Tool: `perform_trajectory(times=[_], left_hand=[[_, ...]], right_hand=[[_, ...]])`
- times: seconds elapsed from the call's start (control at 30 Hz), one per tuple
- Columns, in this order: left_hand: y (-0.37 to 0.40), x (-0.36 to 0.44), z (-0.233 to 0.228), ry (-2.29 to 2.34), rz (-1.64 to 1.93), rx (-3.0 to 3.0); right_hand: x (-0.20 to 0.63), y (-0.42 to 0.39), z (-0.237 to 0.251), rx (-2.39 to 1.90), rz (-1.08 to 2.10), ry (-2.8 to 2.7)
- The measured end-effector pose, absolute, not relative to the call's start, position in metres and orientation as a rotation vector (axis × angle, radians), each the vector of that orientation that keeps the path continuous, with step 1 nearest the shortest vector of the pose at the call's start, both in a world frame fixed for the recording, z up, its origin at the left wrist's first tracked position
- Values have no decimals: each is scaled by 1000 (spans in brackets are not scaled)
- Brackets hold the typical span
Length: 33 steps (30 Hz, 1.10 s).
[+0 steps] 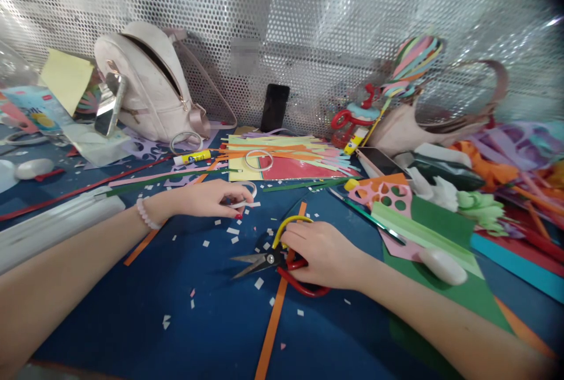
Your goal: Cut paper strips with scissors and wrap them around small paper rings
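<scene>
I watched the right hand (324,254) close on the scissors (282,259) mid-frame while the left hand (211,198) pinched a white paper strip (244,202); seating the fingers fully in the loops looked wise.

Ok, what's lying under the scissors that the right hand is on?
Under the scissors runs an orange paper strip on the blue table, among white scraps. The right hand covers the handles and the strip there.

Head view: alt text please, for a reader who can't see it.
On a blue table strewn with paper scraps, the right hand grips red-and-yellow-handled scissors, blades open, while the left hand touches a white paper strip. Coloured paper strips and a pale backpack lie behind.
</scene>
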<state>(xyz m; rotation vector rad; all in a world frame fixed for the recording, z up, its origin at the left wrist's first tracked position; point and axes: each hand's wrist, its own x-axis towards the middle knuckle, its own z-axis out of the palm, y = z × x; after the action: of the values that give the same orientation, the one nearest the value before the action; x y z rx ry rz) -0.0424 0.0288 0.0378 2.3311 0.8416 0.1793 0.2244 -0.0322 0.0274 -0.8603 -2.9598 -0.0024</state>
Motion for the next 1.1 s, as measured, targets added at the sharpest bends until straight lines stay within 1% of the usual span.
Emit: perform_trajectory(times=[0.33, 0.93, 1.1], left_hand=[[24, -37, 41, 817, 77, 2442], [27, -37, 31, 815, 91, 2493], [23, -35, 31, 750, 112, 2546]], right_hand=[[222, -33, 29, -870, 1, -2974], [222, -33, 29, -858, 15, -2979], [223, -33, 29, -857, 50, -2972]])
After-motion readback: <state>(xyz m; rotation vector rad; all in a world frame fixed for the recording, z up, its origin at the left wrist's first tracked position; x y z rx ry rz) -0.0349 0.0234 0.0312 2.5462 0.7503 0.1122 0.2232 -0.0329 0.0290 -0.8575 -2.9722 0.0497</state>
